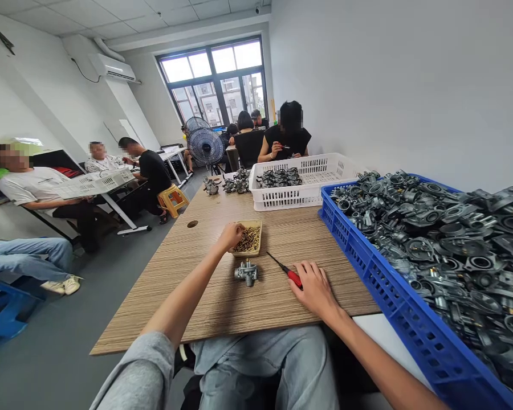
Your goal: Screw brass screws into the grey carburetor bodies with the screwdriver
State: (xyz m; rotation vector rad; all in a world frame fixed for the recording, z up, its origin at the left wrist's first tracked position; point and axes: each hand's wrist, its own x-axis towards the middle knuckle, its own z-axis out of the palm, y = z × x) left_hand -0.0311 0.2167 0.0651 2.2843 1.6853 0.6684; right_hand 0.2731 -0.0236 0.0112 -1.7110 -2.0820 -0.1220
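Observation:
My left hand (231,236) reaches to a small yellowish tray (260,238) of tiny brass pieces (250,239). Its fingers are bent together at the tray's left side, and whatever sits between the fingertips is hidden. Just in front of the tray, a grey metal carburetor body (247,274) rests on the table with a small brass part on top. My right hand (315,287) lies on the table, with the red handle of a screwdriver (294,278) held between thumb and fingers. The screwdriver's dark shaft points away to the left, toward the tray.
A blue crate (359,242) heaped with metal carburetor bodies stands to my right. Behind it is a white basket (282,199) with more bodies, and several lie loose (237,182) at the table's far end. A person (288,134) sits opposite; others sit at left.

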